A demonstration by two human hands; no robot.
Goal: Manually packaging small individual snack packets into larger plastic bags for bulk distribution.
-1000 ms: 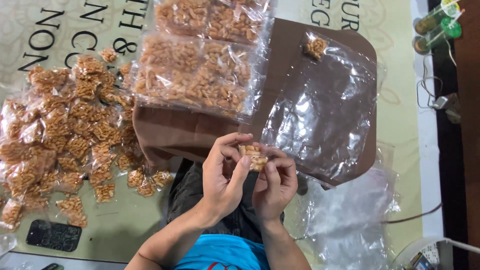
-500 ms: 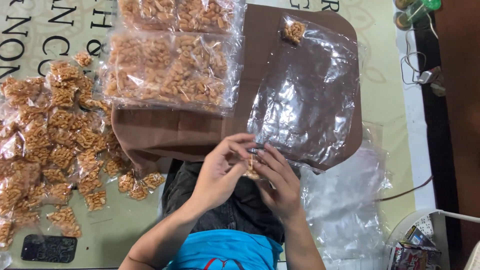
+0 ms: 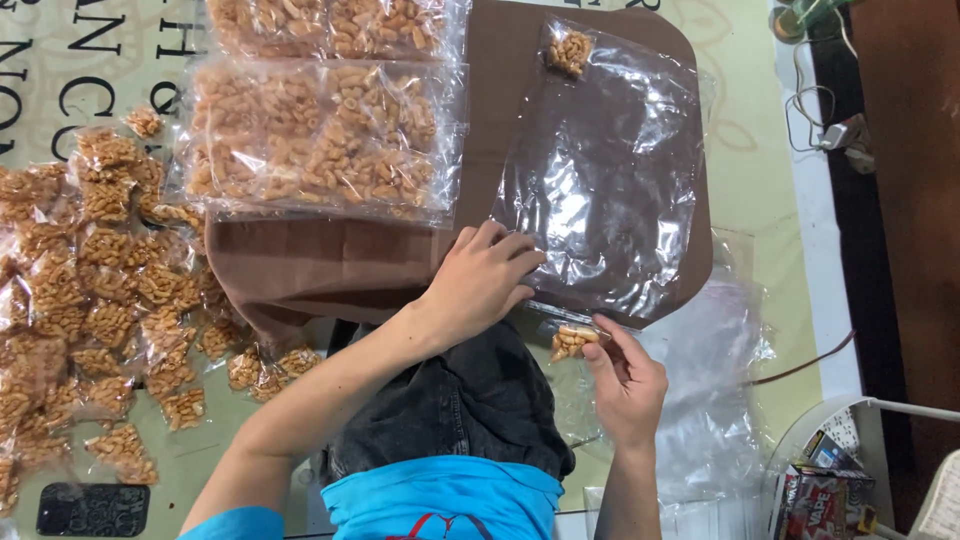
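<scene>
A small clear plastic packet of golden-brown curled snacks (image 3: 572, 341) is pinched between the thumb and fingertips of the right hand (image 3: 625, 385), just off the lower edge of the brown cloth-covered board (image 3: 350, 265), at about five o'clock in the view. At ten o'clock from the packet, the left hand (image 3: 480, 280) is laid palm down, fingers loosely spread and gripping nothing, on the near edge of a large clear plastic bag (image 3: 610, 190) spread flat over the board. In the bag's far corner, at twelve o'clock, a single small packet of the same snacks (image 3: 568, 50) is seen. At nine to eleven o'clock from the left hand, two large clear bags filled with snack packets (image 3: 320, 140) are lying on the board. Further out at nine o'clock, a heap of loose small snack packets (image 3: 90, 290) is spread on the pale printed mat (image 3: 60, 70). At seven o'clock a dark phone (image 3: 92, 509) is lying flat.
</scene>
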